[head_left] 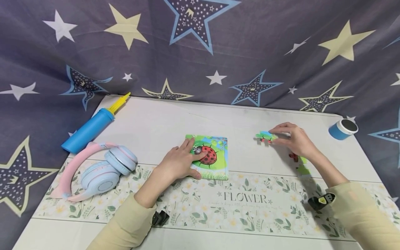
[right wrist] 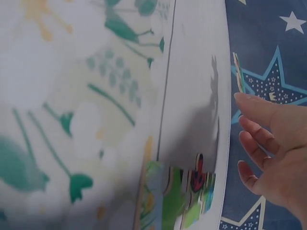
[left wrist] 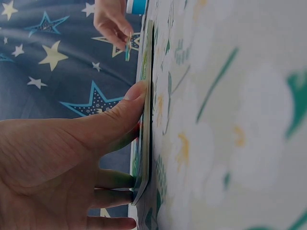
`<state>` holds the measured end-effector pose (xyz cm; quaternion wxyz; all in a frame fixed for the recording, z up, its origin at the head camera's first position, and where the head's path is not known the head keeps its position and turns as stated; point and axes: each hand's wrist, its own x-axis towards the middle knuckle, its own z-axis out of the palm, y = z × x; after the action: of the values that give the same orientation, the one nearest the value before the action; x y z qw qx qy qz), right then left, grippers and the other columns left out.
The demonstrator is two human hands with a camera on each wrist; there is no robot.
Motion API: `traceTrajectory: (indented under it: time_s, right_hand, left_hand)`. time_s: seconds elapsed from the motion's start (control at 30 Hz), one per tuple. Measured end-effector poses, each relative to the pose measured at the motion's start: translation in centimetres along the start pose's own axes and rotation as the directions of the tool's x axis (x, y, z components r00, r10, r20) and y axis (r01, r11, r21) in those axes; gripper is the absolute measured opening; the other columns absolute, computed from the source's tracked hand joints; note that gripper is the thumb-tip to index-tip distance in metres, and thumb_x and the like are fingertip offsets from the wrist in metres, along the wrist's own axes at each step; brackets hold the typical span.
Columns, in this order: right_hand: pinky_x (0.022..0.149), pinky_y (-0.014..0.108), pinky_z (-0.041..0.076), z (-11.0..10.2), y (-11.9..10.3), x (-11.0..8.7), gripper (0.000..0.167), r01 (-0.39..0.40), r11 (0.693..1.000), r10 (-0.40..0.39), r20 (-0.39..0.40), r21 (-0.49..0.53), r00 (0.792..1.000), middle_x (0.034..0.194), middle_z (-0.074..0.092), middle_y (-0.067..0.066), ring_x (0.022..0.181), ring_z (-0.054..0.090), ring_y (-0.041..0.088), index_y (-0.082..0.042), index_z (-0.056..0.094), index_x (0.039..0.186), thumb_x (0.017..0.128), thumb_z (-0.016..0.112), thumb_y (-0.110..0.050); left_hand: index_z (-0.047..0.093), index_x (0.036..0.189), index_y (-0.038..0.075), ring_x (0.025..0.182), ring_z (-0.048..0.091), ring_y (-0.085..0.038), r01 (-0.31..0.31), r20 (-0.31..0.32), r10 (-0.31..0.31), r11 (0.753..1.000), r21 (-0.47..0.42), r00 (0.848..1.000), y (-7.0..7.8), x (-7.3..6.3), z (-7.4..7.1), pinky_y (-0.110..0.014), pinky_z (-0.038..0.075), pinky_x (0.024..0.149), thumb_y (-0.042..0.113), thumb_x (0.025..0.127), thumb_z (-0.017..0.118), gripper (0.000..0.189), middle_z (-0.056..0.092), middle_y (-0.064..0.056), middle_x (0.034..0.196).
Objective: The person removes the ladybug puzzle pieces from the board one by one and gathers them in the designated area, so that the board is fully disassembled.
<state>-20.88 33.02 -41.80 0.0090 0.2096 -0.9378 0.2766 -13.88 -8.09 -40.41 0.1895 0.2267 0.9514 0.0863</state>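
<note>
My left hand (head_left: 179,161) rests with spread fingers on a square ladybug picture board (head_left: 215,170), which lies flat on the table. In the left wrist view, the thumb (left wrist: 127,98) touches the near edge of this thin board (left wrist: 146,163). Off to the right, my right hand (head_left: 295,139) pinches a puzzle piece (head_left: 265,135), green and blue with red parts, raised above the table. From the right wrist view the puzzle piece (right wrist: 238,72) appears edge-on at the fingertips. Below the right forearm, more puzzle pieces (head_left: 302,169) lie on the table; the arm partly hides them.
Pink and blue headphones (head_left: 103,177) lie on the left of the table (head_left: 156,121), with a blue and yellow hand pump (head_left: 90,130) behind them. A small blue and white jar (head_left: 342,130) stands at the far right. A star-patterned cloth (head_left: 193,69) hangs behind.
</note>
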Motion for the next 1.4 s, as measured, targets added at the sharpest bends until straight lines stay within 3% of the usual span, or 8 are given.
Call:
traceTrajectory:
  time_s: [0.77,1.03,1.27,1.4]
  right_hand:
    - [0.091,0.060,0.049,-0.8,3.0,-0.9,0.034,-0.017,1.000,0.017,0.059,0.003,0.998,0.132,0.062,0.025,0.122,0.056,0.043,-0.003,0.074,0.124,0.091,0.077,-0.006]
    - [0.095,0.067,0.047,-0.7,3.5,-1.1,0.034,-0.043,0.999,0.040,0.089,0.031,0.995,0.135,0.059,0.028,0.126,0.051,0.048,-0.001,0.073,0.124,0.090,0.077,-0.004]
    - [0.092,0.058,0.050,-0.8,3.7,-1.0,0.035,-0.061,0.998,0.060,0.108,0.003,0.992,0.137,0.058,0.025,0.128,0.051,0.045,-0.003,0.073,0.125,0.091,0.077,-0.006]
    - [0.093,0.061,0.049,-0.8,3.7,-0.9,0.036,-0.085,0.996,0.081,0.125,0.022,0.989,0.139,0.056,0.025,0.129,0.050,0.045,-0.002,0.073,0.126,0.091,0.077,-0.008]
  left_hand:
    - [0.045,0.156,0.033,0.161,0.013,-0.040,0.008,0.016,-0.008,1.000,-0.016,1.000,0.0,0.0,-0.1,-0.061,0.034,0.122,0.054,0.083,0.078,0.082,0.009,-0.023,0.173]
    - [0.045,0.156,0.034,0.161,0.013,-0.040,0.009,0.018,-0.009,1.000,-0.006,1.000,0.0,0.0,-0.1,-0.061,0.035,0.122,0.054,0.083,0.078,0.083,0.009,-0.023,0.173]
    - [0.045,0.156,0.034,0.161,0.012,-0.040,0.008,0.013,-0.008,1.000,-0.009,1.000,0.0,0.0,0.0,-0.061,0.035,0.122,0.054,0.083,0.078,0.083,0.008,-0.022,0.173]
    - [0.045,0.156,0.034,0.161,0.013,-0.040,0.010,0.013,-0.010,1.000,-0.006,1.000,-0.1,0.0,0.0,-0.061,0.035,0.122,0.055,0.083,0.078,0.083,0.008,-0.023,0.173]
